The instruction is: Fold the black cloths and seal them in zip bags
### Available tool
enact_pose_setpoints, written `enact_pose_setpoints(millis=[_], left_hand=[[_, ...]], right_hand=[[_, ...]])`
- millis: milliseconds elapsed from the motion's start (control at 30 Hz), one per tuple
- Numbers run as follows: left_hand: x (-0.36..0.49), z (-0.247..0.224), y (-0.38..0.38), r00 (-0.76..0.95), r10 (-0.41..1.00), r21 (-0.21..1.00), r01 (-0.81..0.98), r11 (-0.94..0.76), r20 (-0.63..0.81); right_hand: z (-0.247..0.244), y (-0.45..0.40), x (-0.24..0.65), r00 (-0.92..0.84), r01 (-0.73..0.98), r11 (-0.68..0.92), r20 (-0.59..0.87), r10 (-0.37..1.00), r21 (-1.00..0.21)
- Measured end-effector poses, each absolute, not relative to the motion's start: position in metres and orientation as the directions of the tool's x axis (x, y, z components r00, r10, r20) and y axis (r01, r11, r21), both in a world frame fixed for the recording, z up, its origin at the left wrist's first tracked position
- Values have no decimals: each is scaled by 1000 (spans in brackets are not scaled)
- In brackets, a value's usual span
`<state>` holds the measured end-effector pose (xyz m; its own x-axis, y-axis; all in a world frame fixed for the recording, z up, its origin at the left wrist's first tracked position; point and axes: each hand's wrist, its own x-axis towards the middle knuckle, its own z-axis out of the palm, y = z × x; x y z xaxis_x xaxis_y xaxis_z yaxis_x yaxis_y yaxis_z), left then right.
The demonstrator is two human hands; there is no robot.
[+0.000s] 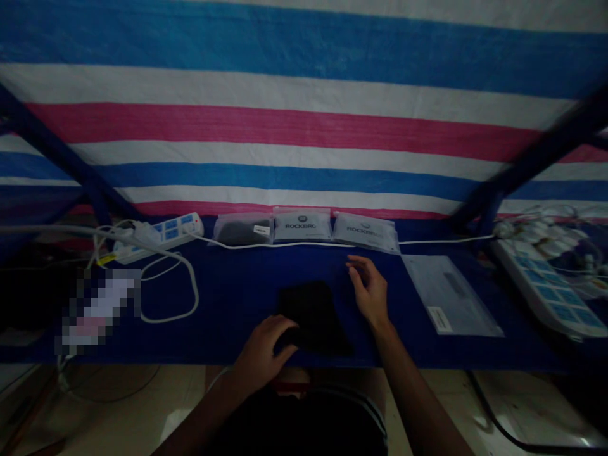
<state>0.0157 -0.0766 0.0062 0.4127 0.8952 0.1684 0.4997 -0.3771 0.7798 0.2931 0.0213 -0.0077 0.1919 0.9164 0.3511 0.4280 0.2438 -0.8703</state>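
Note:
A folded black cloth item (313,316) lies flat on the dark blue tabletop, near the front edge; its exact kind is too dark to make out. At its lower left side is my left hand (268,348), thumb and fingers apart, the fingertips touching the cloth's edge. To the right of the cloth, my right hand (369,291) hovers with loosely bent fingers and nothing in them. A flat, clear zip bag (451,294) with a white label lies farther right, apart from that hand.
Along the back stand a zip bag with dark contents (244,229) and two printed zip bags (303,225). A white cable (251,246) runs past them. Power strips sit at left (175,229) and right (555,285). A pixelated object (102,307) lies at left. Striped sheeting (304,126) hangs behind.

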Motion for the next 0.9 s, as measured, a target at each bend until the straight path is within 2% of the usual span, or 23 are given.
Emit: enact_pose_setpoints(millis=[100,200,300,467,700,900], left_hand=[[18,6,-69,286,951,853,461,-244,118],[21,9,-60,204,977,893,425,-149,66],[23,12,-50,131,991,915,394,-84,35],[26,11,-40,64,998,944,329,-17,-4],[25,12,-39,63,998,949,315,-3,-18],[24,9,-46,100,994,925,372,-77,43]], right_hand=[[-1,18,291,81,435,335,407,910,-836],[5,13,290,-120,426,436,428,896,-793],[10,9,290,-268,372,512,438,858,-775],[12,7,286,-414,316,554,414,811,-770],[8,9,280,-473,406,557,356,806,-724],[10,0,273,-429,425,636,475,768,-644]])
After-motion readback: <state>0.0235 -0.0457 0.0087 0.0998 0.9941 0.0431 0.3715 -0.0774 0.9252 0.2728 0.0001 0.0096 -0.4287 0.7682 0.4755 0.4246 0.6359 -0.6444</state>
